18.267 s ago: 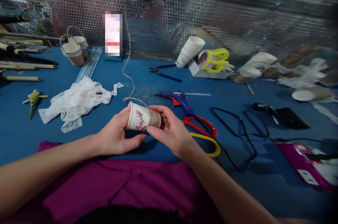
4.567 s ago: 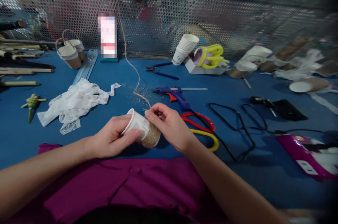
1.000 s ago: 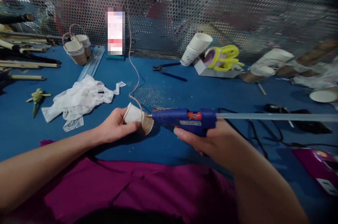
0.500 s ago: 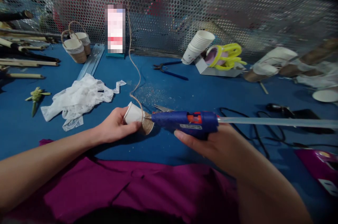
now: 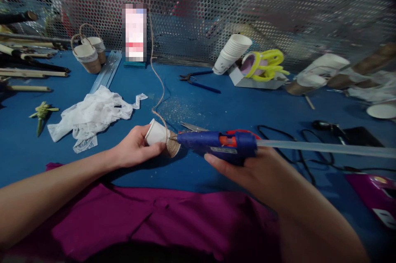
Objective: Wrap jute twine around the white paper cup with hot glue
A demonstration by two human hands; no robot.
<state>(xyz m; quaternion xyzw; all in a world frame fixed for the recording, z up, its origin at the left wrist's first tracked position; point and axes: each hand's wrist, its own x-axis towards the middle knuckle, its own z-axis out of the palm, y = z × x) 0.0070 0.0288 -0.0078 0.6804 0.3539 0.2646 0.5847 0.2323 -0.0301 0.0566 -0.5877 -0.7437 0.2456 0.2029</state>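
Note:
A white paper cup (image 5: 156,133), tipped on its side, is gripped by my left hand (image 5: 138,147), thumb along its wall. Brown twine (image 5: 173,147) wraps the cup's lower part, and its loose strand (image 5: 160,76) runs up and out of view at the top. My right hand (image 5: 244,168) is closed round a blue hot glue gun (image 5: 201,142). The gun's nozzle meets the cup at the edge of the twine, and a long clear glue stick (image 5: 309,145) juts from its back. Scissors (image 5: 192,127) lie partly hidden behind the gun.
White lace ribbon (image 5: 95,108) is heaped on the blue table. Behind it stand small twine-wrapped buckets (image 5: 87,60) and a phone (image 5: 135,31). Pliers (image 5: 198,82), stacked paper cups (image 5: 230,54) and a box (image 5: 258,82) line the back. A black cord (image 5: 303,159) coils at right.
The back of the glue gun has shifted very slightly down and right, showing more of the red scissor handles behind it. The cup and nozzle hold their place.

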